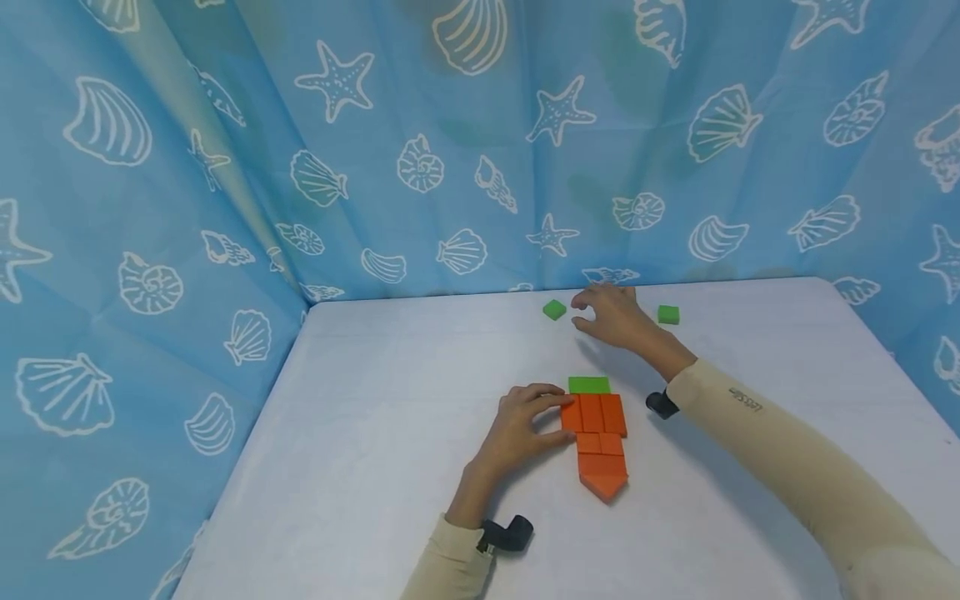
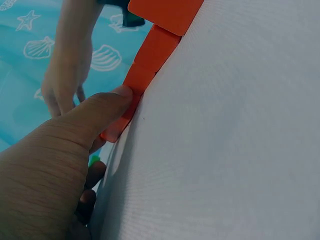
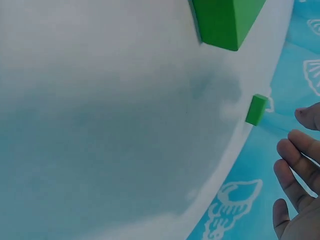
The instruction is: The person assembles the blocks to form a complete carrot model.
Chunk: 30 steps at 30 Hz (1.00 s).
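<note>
My left hand grips the left side of a flat figure of orange blocks, its thumb and index finger spread along the outermost orange block. In the left wrist view the thumb rests against the orange blocks' side. A green block lies at the figure's far end; a pointed orange block ends its near side. My right hand holds nothing, reaching over the table's far edge with thumb and fingers apart. Just left of its fingertips lies a small green block turned like a diamond.
Another small green block lies right of my right hand, near the back edge. The white table meets a blue curtain printed with shells and starfish behind and at the left.
</note>
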Tool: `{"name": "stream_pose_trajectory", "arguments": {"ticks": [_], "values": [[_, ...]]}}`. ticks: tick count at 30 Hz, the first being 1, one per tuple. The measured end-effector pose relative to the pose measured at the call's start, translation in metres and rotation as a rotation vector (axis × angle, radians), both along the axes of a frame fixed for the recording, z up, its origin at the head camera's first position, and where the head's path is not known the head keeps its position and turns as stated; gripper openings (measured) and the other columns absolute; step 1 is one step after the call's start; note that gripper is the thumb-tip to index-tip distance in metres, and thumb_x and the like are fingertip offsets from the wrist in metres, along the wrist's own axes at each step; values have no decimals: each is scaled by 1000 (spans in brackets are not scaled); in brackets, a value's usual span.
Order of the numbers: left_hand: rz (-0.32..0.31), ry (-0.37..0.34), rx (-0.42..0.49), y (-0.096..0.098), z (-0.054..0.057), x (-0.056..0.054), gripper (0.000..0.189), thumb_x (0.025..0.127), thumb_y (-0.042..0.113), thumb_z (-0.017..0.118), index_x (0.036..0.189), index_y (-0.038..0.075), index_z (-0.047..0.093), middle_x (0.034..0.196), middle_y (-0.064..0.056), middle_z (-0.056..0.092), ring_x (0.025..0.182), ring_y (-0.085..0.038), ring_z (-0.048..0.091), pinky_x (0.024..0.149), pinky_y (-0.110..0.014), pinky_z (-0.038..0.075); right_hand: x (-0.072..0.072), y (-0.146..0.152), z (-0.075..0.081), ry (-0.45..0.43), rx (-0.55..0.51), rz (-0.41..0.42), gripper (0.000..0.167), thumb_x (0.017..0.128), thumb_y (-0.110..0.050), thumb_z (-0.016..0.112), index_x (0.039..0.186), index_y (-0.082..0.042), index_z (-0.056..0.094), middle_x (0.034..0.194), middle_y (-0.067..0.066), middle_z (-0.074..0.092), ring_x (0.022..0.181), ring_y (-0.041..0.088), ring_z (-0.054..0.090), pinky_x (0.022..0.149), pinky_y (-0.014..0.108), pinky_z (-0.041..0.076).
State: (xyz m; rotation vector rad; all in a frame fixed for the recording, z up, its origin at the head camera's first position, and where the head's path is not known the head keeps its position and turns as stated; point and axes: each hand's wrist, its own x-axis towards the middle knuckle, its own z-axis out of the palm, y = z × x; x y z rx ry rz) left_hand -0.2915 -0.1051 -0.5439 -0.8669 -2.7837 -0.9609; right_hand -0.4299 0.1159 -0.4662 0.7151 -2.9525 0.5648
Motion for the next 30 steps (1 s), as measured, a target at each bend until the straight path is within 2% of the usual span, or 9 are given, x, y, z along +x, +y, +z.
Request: {"name": "stream_pose_trajectory", "arguments": {"ticks": [6, 12, 16, 20, 25, 30], "values": [[-10, 4, 20, 4, -4, 2, 50, 89, 42, 75, 136, 28, 63, 138, 7, 55, 122, -13, 47, 102, -38, 38, -14, -12, -7, -20, 24, -13, 37, 93, -24, 70, 123, -3, 67, 117, 15, 64, 119, 38, 51, 96, 65, 29], [-7, 6, 9, 11, -7, 5, 50, 89, 44, 74, 136, 31, 63, 138, 9, 55, 122, -11, 47, 102, -34, 38, -23, -21, -14, -21, 92, -64, 42, 92, -29, 70, 123, -1, 66, 121, 18, 63, 116, 39, 52, 95, 62, 30], [-15, 29, 8, 13, -8, 5, 50, 89, 44, 74, 136, 31, 63, 138, 10, 54, 121, -11, 47, 101, -32, 38, -27, -23, -18, -21, 112, -99, 38, 92, -27, 71, 118, 0, 68, 114, 18, 64, 110, 39, 55, 94, 61, 32], [-24, 53, 17, 13, -6, 5, 50, 89, 42, 75, 135, 28, 64, 137, 7, 56, 119, -13, 49, 100, -34, 38, -29, -24, -17, -23, 114, -91, 32, 91, -23, 72, 113, 0, 69, 107, 17, 65, 105, 38, 57, 92, 60, 33], [-12, 54, 0, 8, -2, 2, 49, 89, 44, 74, 135, 29, 64, 137, 8, 55, 120, -13, 48, 101, -34, 39, -26, -28, -9, -18, 75, -66, 33, 89, -23, 74, 115, -2, 70, 107, 14, 69, 106, 35, 58, 91, 58, 33], [5, 45, -11, 0, -1, 0, 49, 89, 43, 74, 135, 29, 64, 137, 8, 55, 120, -13, 48, 100, -34, 39, -8, -40, 4, 6, 9, -9, 32, 87, -24, 76, 113, -5, 73, 103, 9, 71, 104, 32, 59, 92, 60, 33]]}}
